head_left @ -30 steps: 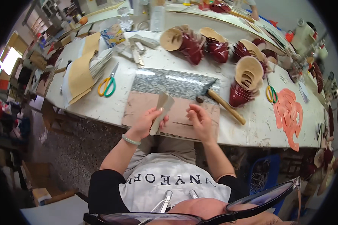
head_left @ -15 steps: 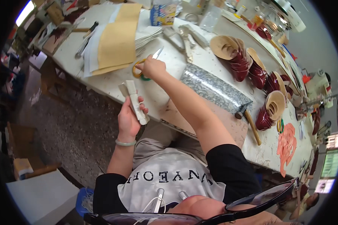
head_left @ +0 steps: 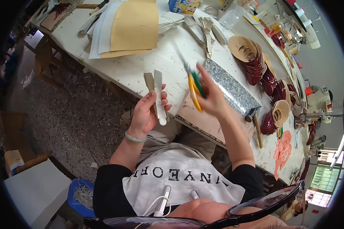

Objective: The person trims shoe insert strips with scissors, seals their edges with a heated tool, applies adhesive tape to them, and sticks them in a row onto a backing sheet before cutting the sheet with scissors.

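Note:
My left hand (head_left: pixel 145 113), in front of the table edge, is closed around a bundle of pale grey-white strips (head_left: pixel 159 100) whose two flat ends fork apart at the top. Over the table to its right, my right hand (head_left: pixel 215 100) grips a pair of scissors (head_left: pixel 195 87) by their yellow and green handles. Its index finger points upward, and the blades, smeared by motion, angle up and to the left. The scissors and the strips are apart. Beneath my right hand lie a pinkish-brown board (head_left: pixel 195 114) and a speckled grey stone slab (head_left: pixel 233 88).
A hammer (head_left: pixel 257 128) rests at the slab's near end. Stacked dark red shoe pieces with beige linings (head_left: pixel 252 61) stand to the right, near coral-coloured pieces (head_left: pixel 282 150). Tan and white sheets (head_left: pixel 133 28) lie far left; more pale strips (head_left: pixel 206 32) lie behind the slab.
My right hand has lifted the scissors off the table and brought them right and nearer. My left hand still holds the strips, now turned more upright. The view has shifted.

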Demonstrator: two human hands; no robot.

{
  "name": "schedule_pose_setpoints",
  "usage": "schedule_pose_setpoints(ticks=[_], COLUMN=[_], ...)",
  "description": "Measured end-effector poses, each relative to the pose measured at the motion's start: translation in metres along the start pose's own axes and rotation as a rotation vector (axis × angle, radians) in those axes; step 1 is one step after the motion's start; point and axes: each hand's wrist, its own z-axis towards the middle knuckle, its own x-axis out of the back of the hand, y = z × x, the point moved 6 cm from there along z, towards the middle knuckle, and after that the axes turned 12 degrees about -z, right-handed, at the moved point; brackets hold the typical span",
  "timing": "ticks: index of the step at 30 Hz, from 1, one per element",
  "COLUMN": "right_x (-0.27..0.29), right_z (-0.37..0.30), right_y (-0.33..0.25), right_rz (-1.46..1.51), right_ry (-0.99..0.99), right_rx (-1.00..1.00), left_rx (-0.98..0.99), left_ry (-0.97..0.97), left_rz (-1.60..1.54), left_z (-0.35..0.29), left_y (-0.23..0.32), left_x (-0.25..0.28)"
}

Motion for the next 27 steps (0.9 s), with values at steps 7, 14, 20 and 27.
schedule_pose_setpoints(ticks=[7, 14, 20, 27], right_x=[0.037, 0.074, 0.079, 0.068], right_z=[-0.084, -0.109, -0.127, -0.14], right_y=[-0.019, 0.001, 0.025, 0.045], right_rz=[-0.618, -0.841, -0.839, -0.717], right_ry=[0.157, 0.176, 0.185, 0.291], right_rx=[0.228, 0.235, 0.206, 0.162], left_rx=[0.213, 0.384, 0.44, 0.523], left_ry=[0.074, -0.01, 0.059, 0.183], left_rz=[0.0, -0.031, 0.085, 0.226], left_z=[0.008, 0.016, 0.018, 0.015], left_y=[-0.041, -0.078, -0.099, -0.114], left_x=[-0.024, -0.039, -0.038, -0.029])
